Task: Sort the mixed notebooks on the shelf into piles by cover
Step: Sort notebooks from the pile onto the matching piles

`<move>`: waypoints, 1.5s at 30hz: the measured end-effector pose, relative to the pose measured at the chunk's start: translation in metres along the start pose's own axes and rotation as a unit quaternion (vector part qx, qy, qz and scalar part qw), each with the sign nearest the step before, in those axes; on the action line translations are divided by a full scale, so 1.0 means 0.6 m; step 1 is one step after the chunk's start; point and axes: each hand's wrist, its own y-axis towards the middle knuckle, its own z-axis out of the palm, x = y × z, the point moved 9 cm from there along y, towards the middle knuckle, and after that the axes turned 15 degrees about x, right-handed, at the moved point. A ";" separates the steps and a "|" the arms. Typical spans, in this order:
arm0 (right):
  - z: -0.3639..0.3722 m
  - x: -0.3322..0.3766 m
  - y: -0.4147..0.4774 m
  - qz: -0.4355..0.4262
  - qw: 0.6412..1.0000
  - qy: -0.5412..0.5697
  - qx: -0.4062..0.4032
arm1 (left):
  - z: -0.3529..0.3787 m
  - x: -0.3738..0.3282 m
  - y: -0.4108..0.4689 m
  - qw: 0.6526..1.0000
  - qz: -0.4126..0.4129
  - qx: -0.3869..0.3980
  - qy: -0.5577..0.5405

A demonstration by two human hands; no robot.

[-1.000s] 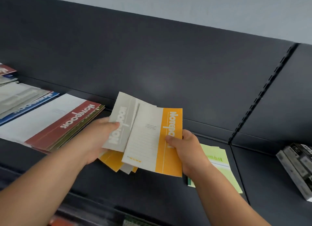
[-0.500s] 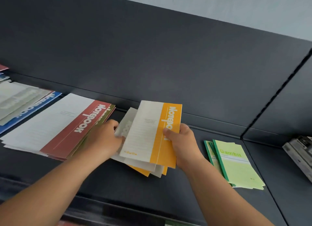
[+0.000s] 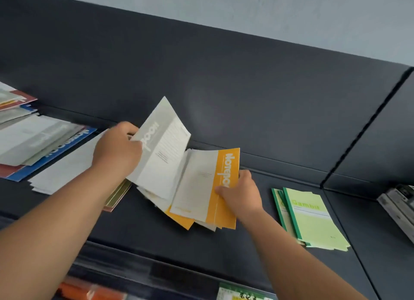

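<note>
Grey notebook (image 3: pixel 156 147) is coming out of the bunch. Half a second ago it was tucked behind the orange notebook (image 3: pixel 225 183). Now the left hand (image 3: pixel 116 151) is gripping its left edge and lifting it up and leftward, with the cover tilting toward the back panel (image 3: pixel 201 75).

The right hand (image 3: pixel 242 194) is still pinching the orange notebook, thumb on the cover, with the rest of the fanned bunch under it. That bunch is sitting low over the middle of the shelf (image 3: pixel 201 243). I can't tell whether its lower edge is resting on the shelf or just clearing it.

My read is that one cover is getting split off from the mixed bunch. It's probably heading for the far-left pile (image 3: pixel 33 140), which is showing a similar grey cover on top of a blue spine. A white-faced pile (image 3: pixel 65 172) is lying between that one and the left arm. The green notebooks (image 3: pixel 313 219) are sitting as their own pile, well to the right of the right hand.

The sort is only partly done, since orange and pale covers are still mixed in the right hand.

The shelf is dark grey metal with a matching back and a divider seam on the right. A boxed item (image 3: pixel 398 205) is lying past the seam, with a pale wall (image 3: pixel 268 8) above. Blurred stock is showing on a lower shelf (image 3: pixel 89 293).
</note>
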 end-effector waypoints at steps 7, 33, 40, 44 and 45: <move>-0.055 0.052 -0.042 -0.091 0.979 -0.156 -0.093 | -0.045 -0.167 -0.064 0.955 0.161 -0.015 0.248; 0.043 -0.043 -0.038 -0.084 0.988 0.098 0.082 | 0.185 0.029 -0.101 0.900 -0.011 0.267 0.344; 0.073 -0.016 -0.039 -0.077 0.985 -0.092 0.120 | 0.197 0.031 -0.099 0.906 -0.049 0.210 0.364; 0.076 -0.012 -0.032 -0.071 0.981 -0.118 0.136 | 0.188 0.031 -0.100 0.908 -0.039 0.197 0.368; 0.073 -0.011 -0.034 -0.070 0.982 -0.126 0.124 | 0.182 0.030 -0.102 0.907 -0.031 0.195 0.373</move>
